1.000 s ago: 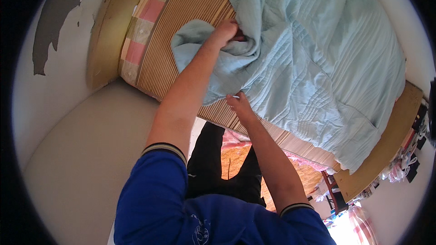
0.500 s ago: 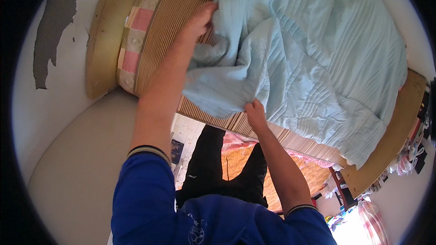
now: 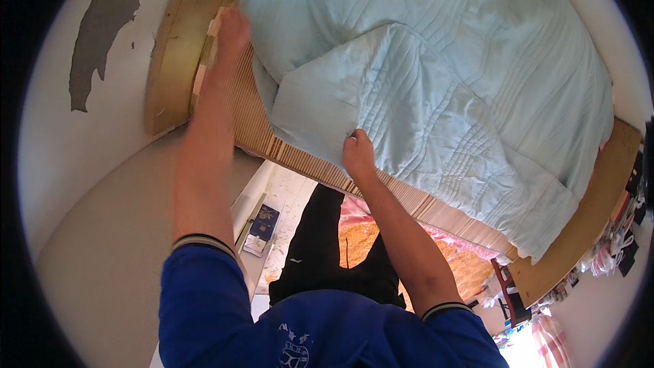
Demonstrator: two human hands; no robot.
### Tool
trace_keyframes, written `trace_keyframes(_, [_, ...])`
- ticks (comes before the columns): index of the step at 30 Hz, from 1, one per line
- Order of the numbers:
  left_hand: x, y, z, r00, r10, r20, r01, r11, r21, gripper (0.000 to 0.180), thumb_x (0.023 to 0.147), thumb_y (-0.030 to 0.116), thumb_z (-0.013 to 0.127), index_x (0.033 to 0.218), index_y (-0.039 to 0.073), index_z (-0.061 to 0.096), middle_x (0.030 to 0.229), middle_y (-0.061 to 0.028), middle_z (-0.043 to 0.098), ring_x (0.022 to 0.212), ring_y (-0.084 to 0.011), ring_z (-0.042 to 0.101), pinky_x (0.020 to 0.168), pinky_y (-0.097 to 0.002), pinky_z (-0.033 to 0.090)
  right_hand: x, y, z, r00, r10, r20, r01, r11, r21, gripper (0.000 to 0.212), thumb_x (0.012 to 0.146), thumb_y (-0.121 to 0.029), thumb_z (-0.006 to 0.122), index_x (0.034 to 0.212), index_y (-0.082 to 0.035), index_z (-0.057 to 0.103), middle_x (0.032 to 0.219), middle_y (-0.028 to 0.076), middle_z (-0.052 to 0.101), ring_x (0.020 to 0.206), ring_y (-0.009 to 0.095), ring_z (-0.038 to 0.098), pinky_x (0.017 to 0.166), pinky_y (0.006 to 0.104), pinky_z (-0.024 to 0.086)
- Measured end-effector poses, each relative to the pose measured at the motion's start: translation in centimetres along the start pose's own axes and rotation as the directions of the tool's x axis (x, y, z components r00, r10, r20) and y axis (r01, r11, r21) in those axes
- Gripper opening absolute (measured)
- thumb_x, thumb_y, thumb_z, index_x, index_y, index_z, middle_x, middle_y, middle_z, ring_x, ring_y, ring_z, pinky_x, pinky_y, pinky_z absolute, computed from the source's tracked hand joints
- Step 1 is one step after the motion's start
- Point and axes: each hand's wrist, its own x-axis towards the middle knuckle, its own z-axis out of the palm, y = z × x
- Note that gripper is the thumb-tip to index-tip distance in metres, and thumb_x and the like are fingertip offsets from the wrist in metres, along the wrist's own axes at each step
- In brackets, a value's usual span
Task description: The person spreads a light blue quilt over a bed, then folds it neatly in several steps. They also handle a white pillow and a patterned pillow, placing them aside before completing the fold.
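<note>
A pale blue quilt (image 3: 422,75) with stitched lines covers most of the bed, one corner area folded over itself near the front. My right hand (image 3: 359,155) is closed on the quilt's near edge, fingers pinching the cloth. At the far left, my left hand (image 3: 233,31) is blurred by motion at the quilt's left edge. Its fingers seem closed on the cloth there, though they show poorly. Under the quilt lies a brown ribbed mat (image 3: 248,112), bare along the left and front.
A yellowish wooden board (image 3: 178,48) stands at the bed's left end, beside a wall with peeling paint (image 3: 109,34). Another board (image 3: 579,225) closes the right end. A dark blue box (image 3: 264,221) sits below the bed's front edge. Bags and clutter (image 3: 606,252) lie at the right.
My left hand has moved left toward the board, and the quilt's left part has spread with it over the mat. My right hand has shifted slightly left and up, still gripping the edge.
</note>
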Motion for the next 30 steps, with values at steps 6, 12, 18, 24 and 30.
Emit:
trace_keyframes(6, [-19.3,3.9,9.9,0.919,-0.38,0.107,0.393,0.864,-0.315,0.043,0.095,0.023,0.06,0.126,-0.006,0.054,0.12,-0.0293,0.063,0.113,-0.0418,0.061,0.095,-0.047,0.048,-1.2,-1.5,-7.8,0.975,0.156,0.159,-0.161,0.987,0.021,0.038,0.101,-0.032,0.055,0.108,0.005,0.062,0.088,0.017,0.068,0.088,0.023,0.066,0.082,0.0365,0.051])
trace_keyframes(12, [-22.0,2.5,8.5,0.922,-0.385,0.045,0.365,0.824,-0.434,0.039,0.085,0.03,0.06,0.101,-0.006,0.066,0.094,-0.0268,0.069,0.091,-0.0418,0.067,0.082,-0.0481,0.051,-3.2,-7.8,-11.0,0.951,0.053,0.304,-0.175,0.904,0.389,0.035,0.102,-0.025,0.056,0.121,0.004,0.061,0.098,0.005,0.067,0.087,0.012,0.059,0.078,0.0295,0.049])
trace_keyframes(18, [-25.1,-11.6,0.4,0.467,-0.842,0.269,0.447,-0.038,-0.894,0.04,0.094,0.037,0.054,0.09,-0.002,0.062,0.077,-0.0095,0.059,0.066,-0.0205,0.051,0.061,-0.0387,0.042,-2.4,-20.3,-10.0,0.924,-0.246,0.294,0.115,0.91,0.399,0.031,0.098,-0.024,0.057,0.109,0.004,0.062,0.089,0.01,0.068,0.078,0.012,0.061,0.07,0.031,0.05])
trace_keyframes(24, [-26.2,-10.0,-7.6,0.415,-0.898,0.143,0.088,-0.117,-0.989,0.03,0.101,0.028,0.047,0.106,0.001,0.06,0.091,-0.0095,0.061,0.072,-0.0176,0.053,0.063,-0.0326,0.044,1.1,-32.8,-4.0,0.832,-0.499,0.243,0.384,0.833,0.399,0.034,0.094,-0.031,0.061,0.09,0.003,0.058,0.082,0.013,0.062,0.075,0.02,0.062,0.067,0.037,0.05])
trace_keyframes(30, [-22.1,-10.4,-10.5,0.573,-0.818,0.053,-0.011,-0.072,-0.997,0.037,0.103,0.023,0.046,0.126,-0.005,0.054,0.108,-0.0154,0.064,0.09,-0.0221,0.06,0.073,-0.0339,0.05,16.0,-34.8,-0.4,0.522,-0.852,-0.03,0.826,0.497,0.265,0.037,0.097,-0.02,0.048,0.124,0.0,0.064,0.125,0.025,0.064,0.123,0.04,0.055,0.106,0.0416,0.044])
